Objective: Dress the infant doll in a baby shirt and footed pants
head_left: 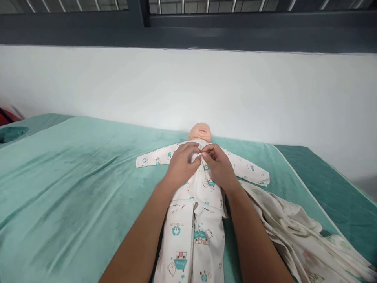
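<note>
A baby doll (pixel 200 132) lies on its back, dressed in a white printed baby top (pixel 207 192) with long sleeves spread to both sides. White printed pants (pixel 179 243) cover its legs. At the upper chest, my left hand (pixel 185 163) pinches the front edge of the top. Close beside it, my right hand (pixel 217 163) has thumb and index finger pressed together on the same front opening. The fingertips of both hands nearly meet just below the doll's neck. Whatever small fastening may be between them is hidden by the fingers.
The doll lies on a green sheet (pixel 73 177) over a bed. A crumpled white printed cloth (pixel 294 228) is at the right. Behind the bed stands a white wall (pixel 188 86) below a dark window frame (pixel 235 33). Something red (pixel 8 116) shows at the far left.
</note>
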`<control>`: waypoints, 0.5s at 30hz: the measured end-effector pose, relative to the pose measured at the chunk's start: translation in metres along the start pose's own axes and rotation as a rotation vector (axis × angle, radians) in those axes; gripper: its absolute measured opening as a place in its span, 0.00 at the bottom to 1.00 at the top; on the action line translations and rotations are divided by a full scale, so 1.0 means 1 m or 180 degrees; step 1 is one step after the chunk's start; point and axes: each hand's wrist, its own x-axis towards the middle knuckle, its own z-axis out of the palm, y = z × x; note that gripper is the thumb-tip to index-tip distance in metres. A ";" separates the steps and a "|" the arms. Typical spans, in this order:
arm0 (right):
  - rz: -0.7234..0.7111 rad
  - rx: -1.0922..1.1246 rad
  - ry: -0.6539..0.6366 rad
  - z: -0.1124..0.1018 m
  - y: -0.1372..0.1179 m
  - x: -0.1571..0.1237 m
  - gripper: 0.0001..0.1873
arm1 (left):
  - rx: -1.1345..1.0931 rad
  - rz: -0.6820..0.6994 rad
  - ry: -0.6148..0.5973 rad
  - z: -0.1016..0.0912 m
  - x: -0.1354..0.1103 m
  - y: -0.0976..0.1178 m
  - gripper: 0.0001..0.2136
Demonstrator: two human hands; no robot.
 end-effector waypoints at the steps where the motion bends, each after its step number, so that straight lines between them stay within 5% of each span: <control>1: 0.0006 0.0060 0.0027 -0.001 0.001 0.001 0.05 | -0.0123 -0.0002 -0.0151 -0.003 0.000 -0.002 0.09; 6: 0.0029 0.0307 0.0086 -0.004 0.005 0.004 0.06 | -0.0609 0.0078 -0.0668 -0.015 0.002 -0.012 0.12; 15: 0.0143 0.0319 0.0018 -0.003 -0.001 0.001 0.08 | -0.0671 0.0010 -0.0435 -0.009 0.002 -0.016 0.08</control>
